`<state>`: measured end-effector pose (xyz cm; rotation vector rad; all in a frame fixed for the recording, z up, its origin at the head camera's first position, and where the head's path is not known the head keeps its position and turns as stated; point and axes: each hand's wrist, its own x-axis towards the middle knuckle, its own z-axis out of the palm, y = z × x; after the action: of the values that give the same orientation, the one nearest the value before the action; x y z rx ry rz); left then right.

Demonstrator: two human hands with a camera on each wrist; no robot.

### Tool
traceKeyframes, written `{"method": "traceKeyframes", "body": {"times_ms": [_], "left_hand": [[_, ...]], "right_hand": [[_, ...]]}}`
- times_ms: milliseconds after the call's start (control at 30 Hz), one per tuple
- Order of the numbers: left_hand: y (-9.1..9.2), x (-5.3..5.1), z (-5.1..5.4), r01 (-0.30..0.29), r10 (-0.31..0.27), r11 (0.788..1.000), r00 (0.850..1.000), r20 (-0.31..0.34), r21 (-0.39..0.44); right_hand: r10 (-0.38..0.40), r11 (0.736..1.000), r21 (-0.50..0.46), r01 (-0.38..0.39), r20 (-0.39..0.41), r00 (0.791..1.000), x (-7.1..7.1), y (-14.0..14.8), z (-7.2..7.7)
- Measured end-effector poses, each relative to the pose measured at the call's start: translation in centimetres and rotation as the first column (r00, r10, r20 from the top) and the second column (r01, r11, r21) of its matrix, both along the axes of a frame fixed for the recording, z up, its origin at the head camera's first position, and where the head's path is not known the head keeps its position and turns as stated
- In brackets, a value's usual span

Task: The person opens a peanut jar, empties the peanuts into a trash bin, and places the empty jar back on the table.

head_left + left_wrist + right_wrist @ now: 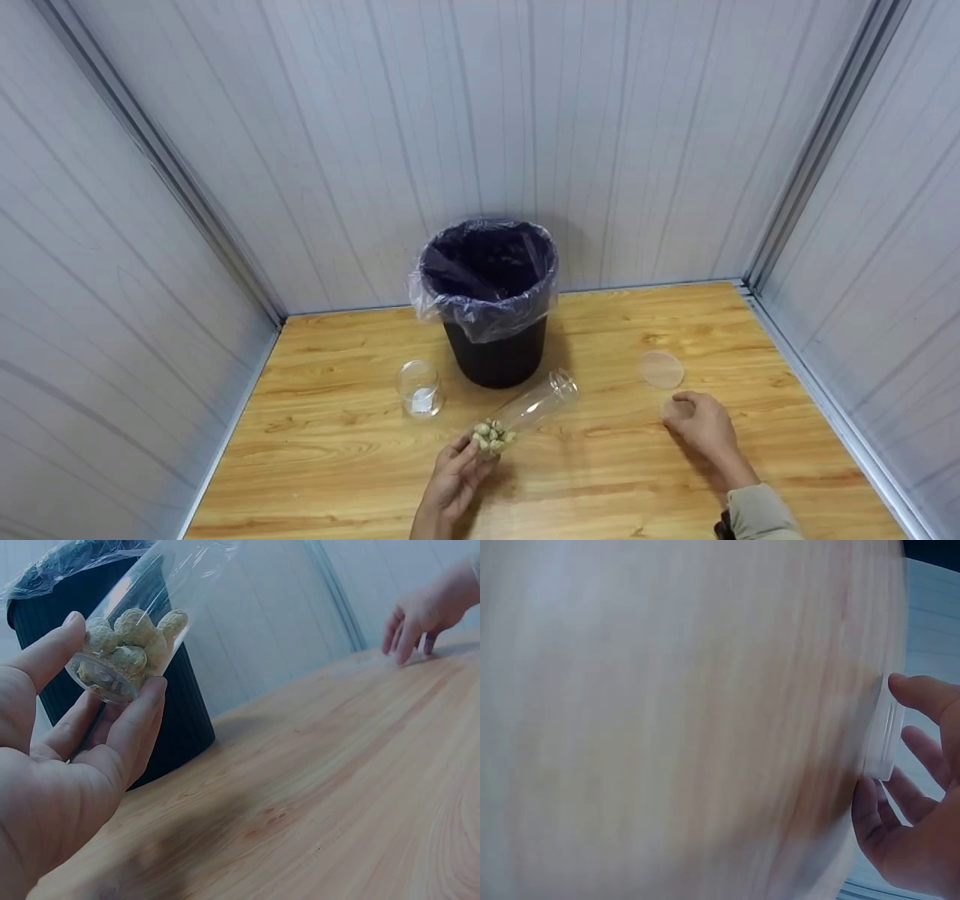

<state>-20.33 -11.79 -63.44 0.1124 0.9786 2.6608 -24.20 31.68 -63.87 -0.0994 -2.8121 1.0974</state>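
My left hand [454,484] grips the lower end of a clear tall jar [536,405], tilted with its mouth up and away to the right. Lumpy tan-green pieces [135,628], like peanuts in their shells, lie gathered at its bottom. My thumb and fingers curl around the base. Over on the right, my right hand [705,427] pinches the rim of a clear round lid [881,739] on the table. Fingers and thumb sit at opposite sides of it. Just beyond lies another clear disc-shaped lid [661,370].
A black bin [499,356] lined with a clear plastic bag [491,319] stands at the back, close behind the tilted jar. Left of it is a short clear container [420,386] with a white label. Pale panel walls [360,150] enclose the wooden table [330,457].
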Motion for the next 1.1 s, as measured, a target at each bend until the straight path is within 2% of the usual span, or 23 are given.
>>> {"method": "traceKeyframes", "body": {"times_ms": [133,300,433,633,733,867,967,1033,1100], "left_hand": [[0.1,0.1,-0.1,0.011,-0.011,1.000,1.000,-0.011,0.008],[0.0,0.5,-0.5,0.014,-0.014,1.000,1.000,-0.006,0.005],[-0.1,0.8,-0.7,0.008,-0.009,1.000,0.999,0.032,0.010],[-0.2,1.1,-0.7,-0.014,0.012,1.000,0.997,0.072,0.024],[-0.3,1.2,-0.8,-0.019,0.017,0.999,0.997,0.075,0.030],[-0.5,1.5,-0.9,-0.035,0.031,0.999,0.996,0.087,0.040],[-0.8,1.8,-1.1,-0.043,0.038,0.998,0.994,0.098,0.050],[-0.9,2.0,-1.1,-0.043,0.037,0.997,0.994,0.103,0.060],[-1.0,2.2,-1.2,-0.038,0.031,0.997,0.995,0.098,0.064]], "right_hand": [[-0.019,1.000,-0.008,0.019,-0.035,0.999,0.2,-0.2,0.0],[-0.123,0.991,-0.072,0.114,-0.134,0.983,-0.1,-1.2,0.7],[-0.128,0.981,-0.171,0.093,-0.210,0.969,-1.2,-2.8,2.5],[-0.118,0.951,-0.305,0.043,-0.233,0.965,-4.3,-6.0,6.6],[-0.144,0.937,-0.348,0.016,-0.344,0.928,-6.0,-8.3,8.8],[-0.132,0.931,-0.356,-0.084,-0.542,0.830,-7.9,-11.9,11.6],[-0.066,0.933,-0.313,-0.175,-0.630,0.774,-8.6,-14.8,13.8],[-0.011,0.931,-0.282,-0.231,-0.654,0.756,-8.8,-16.5,15.1],[0.043,0.935,-0.240,-0.263,-0.657,0.753,-8.9,-17.9,16.2]]}}
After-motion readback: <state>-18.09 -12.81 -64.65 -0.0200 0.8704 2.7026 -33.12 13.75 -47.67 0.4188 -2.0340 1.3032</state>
